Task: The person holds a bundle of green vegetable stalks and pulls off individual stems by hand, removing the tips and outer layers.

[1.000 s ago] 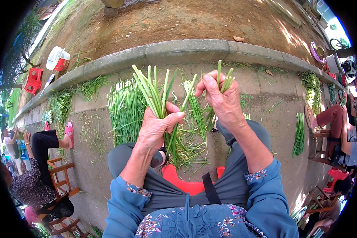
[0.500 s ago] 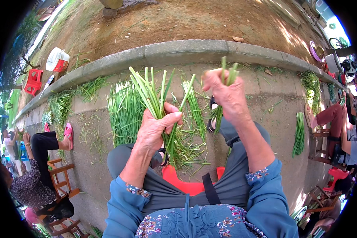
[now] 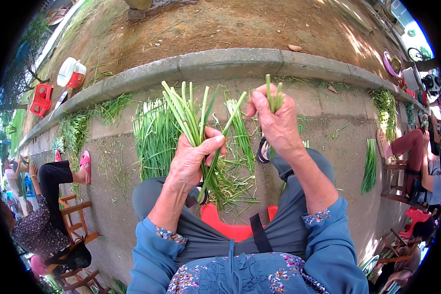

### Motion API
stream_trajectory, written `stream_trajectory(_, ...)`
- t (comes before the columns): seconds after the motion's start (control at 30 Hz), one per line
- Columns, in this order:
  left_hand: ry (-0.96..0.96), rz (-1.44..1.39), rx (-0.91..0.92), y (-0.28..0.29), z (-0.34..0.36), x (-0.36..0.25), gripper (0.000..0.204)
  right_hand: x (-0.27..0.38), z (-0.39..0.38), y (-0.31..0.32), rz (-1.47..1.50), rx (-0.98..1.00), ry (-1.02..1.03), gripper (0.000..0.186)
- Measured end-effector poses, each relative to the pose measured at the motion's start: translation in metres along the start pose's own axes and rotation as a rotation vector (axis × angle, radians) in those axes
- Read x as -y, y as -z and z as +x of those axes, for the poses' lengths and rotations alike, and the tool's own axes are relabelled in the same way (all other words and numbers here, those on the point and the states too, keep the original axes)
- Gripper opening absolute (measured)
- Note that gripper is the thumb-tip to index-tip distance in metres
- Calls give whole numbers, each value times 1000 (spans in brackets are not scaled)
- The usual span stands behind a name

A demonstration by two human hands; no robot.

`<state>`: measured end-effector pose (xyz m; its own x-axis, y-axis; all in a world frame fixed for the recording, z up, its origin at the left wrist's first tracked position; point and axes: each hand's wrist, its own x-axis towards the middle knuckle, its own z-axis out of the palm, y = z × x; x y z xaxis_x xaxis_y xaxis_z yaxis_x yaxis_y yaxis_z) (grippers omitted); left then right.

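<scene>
My left hand (image 3: 193, 159) is closed around a loose fan of green stems (image 3: 192, 112), their pale cut ends pointing up and the leafy ends hanging below. Slightly higher and to the right, my right hand (image 3: 278, 122) grips a smaller bunch of short-topped stems (image 3: 278, 99) between thumb and fingers, apart from the left bunch. Beneath and beyond my hands lie a thick neat pile of long green stalks (image 3: 152, 139), a narrower bundle (image 3: 239, 137) and scattered trimmings (image 3: 237, 191) on the pavement.
A red plastic seat (image 3: 220, 225) shows between my legs. A curb (image 3: 230, 61) borders dirt ahead. A seated person in pink sandals (image 3: 54, 186) is at left, another in maroon trousers (image 3: 411, 152) at right. A white-and-red bucket (image 3: 71, 73) and red stool (image 3: 41, 99) stand beyond.
My right hand first tilted and blurred with motion, uncovering my sandal, and is now steadier, with its stem tops a little shorter in view. My left hand has barely moved.
</scene>
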<state>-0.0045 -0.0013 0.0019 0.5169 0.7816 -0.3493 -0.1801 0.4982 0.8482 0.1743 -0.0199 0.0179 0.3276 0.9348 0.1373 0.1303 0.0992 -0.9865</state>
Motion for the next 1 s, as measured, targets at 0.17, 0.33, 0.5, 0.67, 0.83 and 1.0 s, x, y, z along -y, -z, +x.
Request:
stream_trajectory(0.17,-9,-35,22,2,1,0,11,2,6,9,193,-105,-144,24)
stream_trajectory(0.33,-8,-67,31,3,2,1,11,4,2,8,219,-57,-212,30)
stream_trajectory(0.5,-7,-100,23,3,1,1,11,5,3,17,283,-41,-333,24)
stream_trajectory(0.67,1,-88,7,1,1,0,10,-7,0,0,272,89,-187,25)
stream_trajectory(0.83,-19,-115,47,0,1,2,13,-1,-10,-15,389,290,-259,24)
stream_trajectory(1.0,7,-60,30,-1,1,0,13,-1,-13,-20,246,172,-154,11)
